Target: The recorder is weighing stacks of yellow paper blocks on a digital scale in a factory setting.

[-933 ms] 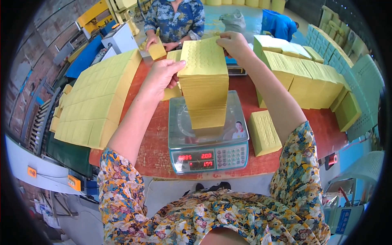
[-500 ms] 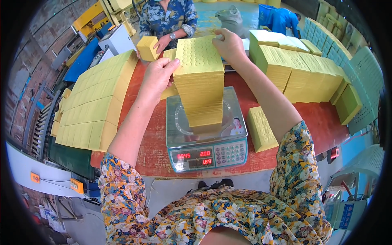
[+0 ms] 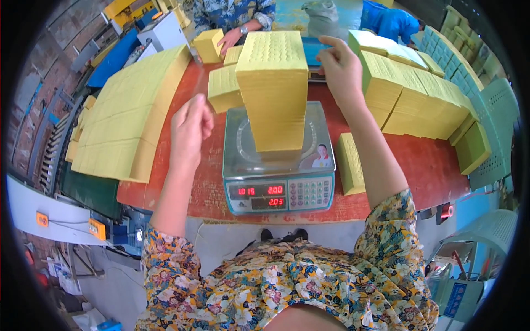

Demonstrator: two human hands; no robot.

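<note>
Stack: tall, squared pile of yellow sheets [image 3: 273, 105] in the head view, standing upright on the scale [image 3: 237, 149] between the two hands; rows of small rounded marks were visible across its top face.
Left hand: the left hand [image 3: 190, 124] was held off the stack, to its left and lower than its top; fingers half curled, thumb near the index finger, outline blurred; nothing was seen in its grip.
Right hand: the right hand [image 3: 339, 63] was raised just beside the top right edge of the stack, apart from it; fingers bent and loosely parted, nothing seen in hold.
Scale platform: lay below and between the hands, clear-topped; red digits were lit on the front panel, keypad to their right.
Table: red, worn surface [image 3: 207, 187] beneath both hands.
Short stack, right: yellow block [image 3: 350, 165] lay below the right hand, partly hidden by that forearm.
Short stack, left: yellow pile [image 3: 223, 88] was beyond the left hand, behind the scale.
Rows: long yellow row [image 3: 130, 110] to the left of the left hand; second yellow row [image 3: 408, 99] to the right of the right hand.
Co-worker: a hand [image 3: 232, 38] touched a yellow bundle [image 3: 208, 47], farther out than the left hand.
</note>
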